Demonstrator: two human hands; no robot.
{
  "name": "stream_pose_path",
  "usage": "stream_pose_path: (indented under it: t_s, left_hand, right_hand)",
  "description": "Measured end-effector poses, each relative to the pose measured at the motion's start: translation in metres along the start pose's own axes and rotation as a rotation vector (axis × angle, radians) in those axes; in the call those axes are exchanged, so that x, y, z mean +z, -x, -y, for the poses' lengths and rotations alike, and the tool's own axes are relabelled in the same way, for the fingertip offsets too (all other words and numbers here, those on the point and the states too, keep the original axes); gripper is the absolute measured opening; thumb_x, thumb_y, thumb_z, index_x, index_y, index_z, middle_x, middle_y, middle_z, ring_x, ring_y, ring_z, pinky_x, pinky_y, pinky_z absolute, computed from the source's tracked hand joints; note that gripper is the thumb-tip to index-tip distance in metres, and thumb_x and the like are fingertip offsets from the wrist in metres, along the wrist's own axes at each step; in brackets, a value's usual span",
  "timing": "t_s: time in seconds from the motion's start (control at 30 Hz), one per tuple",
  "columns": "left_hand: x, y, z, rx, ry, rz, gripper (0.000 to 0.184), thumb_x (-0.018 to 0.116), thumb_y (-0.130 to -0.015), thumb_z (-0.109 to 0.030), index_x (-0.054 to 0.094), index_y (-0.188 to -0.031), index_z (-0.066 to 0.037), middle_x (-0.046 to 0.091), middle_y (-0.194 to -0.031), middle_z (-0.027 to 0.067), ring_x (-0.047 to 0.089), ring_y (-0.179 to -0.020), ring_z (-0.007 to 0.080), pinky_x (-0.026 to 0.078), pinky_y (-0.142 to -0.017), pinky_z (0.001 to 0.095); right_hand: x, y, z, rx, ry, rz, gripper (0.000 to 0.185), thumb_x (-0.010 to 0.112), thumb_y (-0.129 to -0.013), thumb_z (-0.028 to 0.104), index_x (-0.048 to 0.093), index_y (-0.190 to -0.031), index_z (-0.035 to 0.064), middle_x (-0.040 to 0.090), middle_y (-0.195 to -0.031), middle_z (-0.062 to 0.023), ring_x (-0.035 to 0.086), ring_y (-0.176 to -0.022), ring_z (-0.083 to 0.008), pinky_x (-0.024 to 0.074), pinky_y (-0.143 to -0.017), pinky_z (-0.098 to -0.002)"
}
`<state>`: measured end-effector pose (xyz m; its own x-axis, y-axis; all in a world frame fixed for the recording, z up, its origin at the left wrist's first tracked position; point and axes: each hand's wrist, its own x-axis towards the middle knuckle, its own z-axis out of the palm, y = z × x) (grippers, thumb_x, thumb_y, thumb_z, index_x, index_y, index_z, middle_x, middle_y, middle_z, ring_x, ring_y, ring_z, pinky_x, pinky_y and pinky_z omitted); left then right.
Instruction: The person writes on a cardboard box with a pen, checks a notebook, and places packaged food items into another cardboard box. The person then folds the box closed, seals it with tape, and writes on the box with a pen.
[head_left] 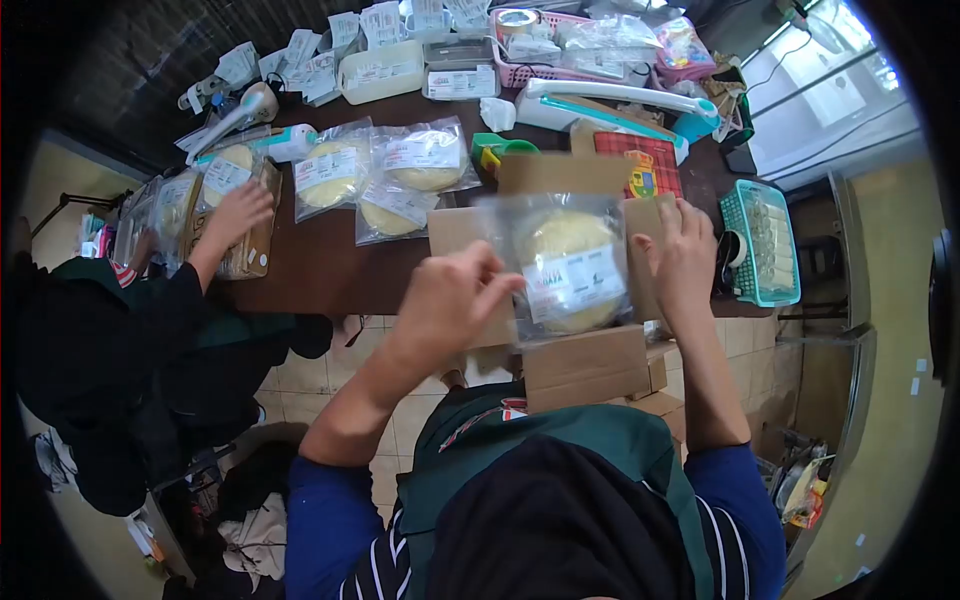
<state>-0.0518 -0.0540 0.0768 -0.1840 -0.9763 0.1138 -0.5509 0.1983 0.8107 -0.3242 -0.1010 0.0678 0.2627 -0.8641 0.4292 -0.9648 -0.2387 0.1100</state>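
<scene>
A clear plastic bag (574, 240) with pale, round, flat dough-like pieces and a white printed label is over an open cardboard box (585, 365). My left hand (452, 300) pinches the left edge of this bag, its fingers curled and slightly blurred. On the box's right flap (643, 215) rests my right hand (682, 250), with the fingers over its outer side and the thumb towards the bag. The box's inside is hidden beneath the bag. Further left on the table, similar labelled bags (425, 155) lie in a group.
To my left, a co-worker's hand (240, 212) touches a bag over another cardboard box (262, 235). Bag sealers (610, 112), a pink basket (515, 75) and label strips (380, 25) line the back. A turquoise basket (735, 225) stands at the right edge.
</scene>
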Motion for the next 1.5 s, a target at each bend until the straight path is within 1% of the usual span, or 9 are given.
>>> stream_pose_path:
  t_s: [0.1, 0.17, 0.3, 0.47, 0.73, 0.87, 1.03, 1.2, 1.5]
  left_hand:
    - [-0.029, 0.004, 0.016, -0.19, 0.086, -0.267, 0.021, 0.065, -0.084, -0.019, 0.06, -0.08, 0.001, 0.063, -0.064, 0.0085, 0.062, -0.056, 0.0102, 0.047, -0.05, 0.0226]
    - [-0.04, 0.008, 0.05, -0.325, 0.096, -0.347, 0.025, 0.064, -0.084, -0.023, 0.06, -0.08, 0.001, 0.063, -0.064, 0.0106, 0.063, -0.057, 0.0166, 0.048, -0.054, 0.028]
    - [-0.037, 0.018, 0.182, -0.578, -0.183, -0.3, 0.035, 0.061, -0.082, -0.035, 0.063, -0.082, 0.0, 0.065, -0.071, 0.0156, 0.065, -0.068, 0.0301, 0.05, -0.064, 0.0377]
    - [0.003, -0.012, 0.315, -0.565, -0.29, -0.507, 0.037, 0.059, -0.081, -0.04, 0.067, -0.086, -0.004, 0.065, -0.081, 0.0186, 0.063, -0.077, 0.034, 0.048, -0.067, 0.0444]
    - [0.011, -0.079, 0.291, -0.825, -0.178, -0.371, 0.029, 0.06, -0.08, -0.038, 0.069, -0.087, -0.011, 0.064, -0.083, 0.0147, 0.062, -0.08, 0.0343, 0.049, -0.07, 0.0449]
    - [0.017, -0.043, 0.294, -0.659, -0.527, -0.649, 0.021, 0.065, -0.077, -0.029, 0.067, -0.082, -0.009, 0.058, -0.087, 0.0159, 0.056, -0.085, 0.0363, 0.045, -0.082, 0.043]
    - [0.006, -0.026, 0.317, -0.656, -0.15, -0.525, 0.023, 0.068, -0.074, -0.023, 0.061, -0.068, -0.002, 0.063, -0.07, 0.0176, 0.062, -0.07, 0.0354, 0.047, -0.066, 0.0434]
    - [-0.035, -0.037, 0.228, -0.598, 0.632, -0.475, 0.017, 0.062, -0.084, -0.015, 0.06, -0.07, -0.006, 0.057, -0.061, 0.0005, 0.051, -0.054, 0.0068, 0.038, -0.049, 0.0216]
    - [-0.095, -0.027, -0.037, 0.284, 0.799, -0.757, 0.011, 0.058, -0.089, -0.011, 0.056, -0.082, -0.002, 0.059, -0.074, 0.0053, 0.054, -0.06, 0.009, 0.043, -0.052, 0.0194]
  right_hand:
    - [-0.008, -0.007, 0.025, 0.097, -0.423, 0.257, 0.038, 0.067, -0.075, 0.021, 0.058, -0.108, 0.0051, 0.05, -0.118, -0.0185, 0.049, -0.105, -0.0344, 0.0412, -0.083, -0.0459]
    - [0.016, -0.003, 0.046, -0.239, -0.625, 0.482, 0.037, 0.068, -0.075, 0.023, 0.058, -0.108, 0.0105, 0.049, -0.12, -0.0175, 0.049, -0.106, -0.0352, 0.0424, -0.083, -0.0465]
    - [0.057, 0.004, 0.079, -0.479, -0.328, 0.534, 0.049, 0.068, -0.076, 0.028, 0.052, -0.12, 0.0137, 0.044, -0.129, -0.0174, 0.044, -0.118, -0.038, 0.0417, -0.091, -0.0472]
    - [0.037, -0.025, 0.084, -0.26, -0.553, 0.748, 0.045, 0.065, -0.079, 0.029, 0.054, -0.117, 0.0071, 0.051, -0.122, -0.0192, 0.052, -0.107, -0.0383, 0.0436, -0.089, -0.0422]
    - [0.022, -0.023, 0.1, -0.004, -0.711, 0.768, 0.034, 0.063, -0.082, 0.024, 0.059, -0.108, 0.0026, 0.06, -0.105, -0.018, 0.054, -0.102, -0.0359, 0.0436, -0.087, -0.0402]
    - [0.023, -0.022, 0.099, 0.035, -0.755, 0.743, 0.033, 0.063, -0.083, 0.023, 0.059, -0.108, 0.0019, 0.06, -0.106, -0.0185, 0.055, -0.1, -0.0359, 0.044, -0.086, -0.0397]
    - [0.02, -0.019, 0.096, 0.085, -0.783, 0.746, 0.032, 0.064, -0.083, 0.019, 0.059, -0.109, 0.0022, 0.06, -0.106, -0.0185, 0.058, -0.097, -0.0331, 0.0462, -0.082, -0.038]
    - [0.013, -0.013, 0.082, 0.11, -0.92, 0.66, 0.028, 0.064, -0.082, 0.015, 0.06, -0.106, 0.0016, 0.063, -0.093, -0.0157, 0.063, -0.079, -0.0251, 0.0487, -0.07, -0.0331]
    - [0.002, -0.014, 0.055, 0.258, -1.66, 0.697, 0.039, 0.046, -0.094, 0.033, 0.056, -0.112, 0.0004, 0.064, -0.095, -0.011, 0.063, -0.08, -0.0175, 0.0509, -0.07, -0.0319]
